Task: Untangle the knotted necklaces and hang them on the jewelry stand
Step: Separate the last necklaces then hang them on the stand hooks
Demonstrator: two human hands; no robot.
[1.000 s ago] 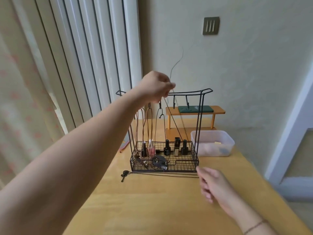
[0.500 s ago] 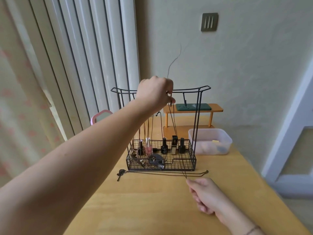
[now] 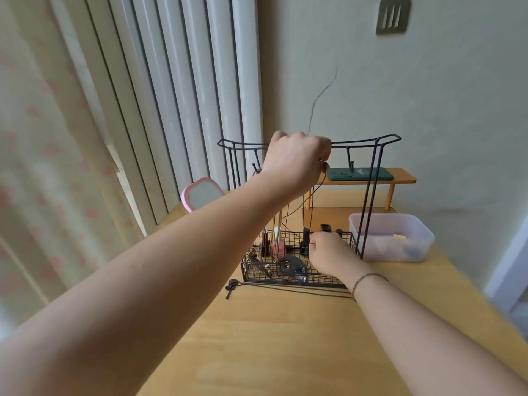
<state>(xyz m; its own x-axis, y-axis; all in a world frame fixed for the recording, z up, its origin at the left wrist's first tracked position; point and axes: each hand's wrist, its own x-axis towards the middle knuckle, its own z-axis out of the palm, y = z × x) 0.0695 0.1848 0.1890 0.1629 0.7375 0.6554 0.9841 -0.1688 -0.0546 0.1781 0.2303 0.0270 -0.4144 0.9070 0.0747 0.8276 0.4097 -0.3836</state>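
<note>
Black wire jewelry stand is on the wooden surface. At its top bar, the left hand pinches a dark necklace cord. Lower, the right hand pinches the same cord over the basket.

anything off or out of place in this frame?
One dark cord necklace lies on the table in front of the jewelry stand, not hung. A thin crack runs up the wall behind. The left hand is up at the hooks, the right hand at the stand's basket.
</note>
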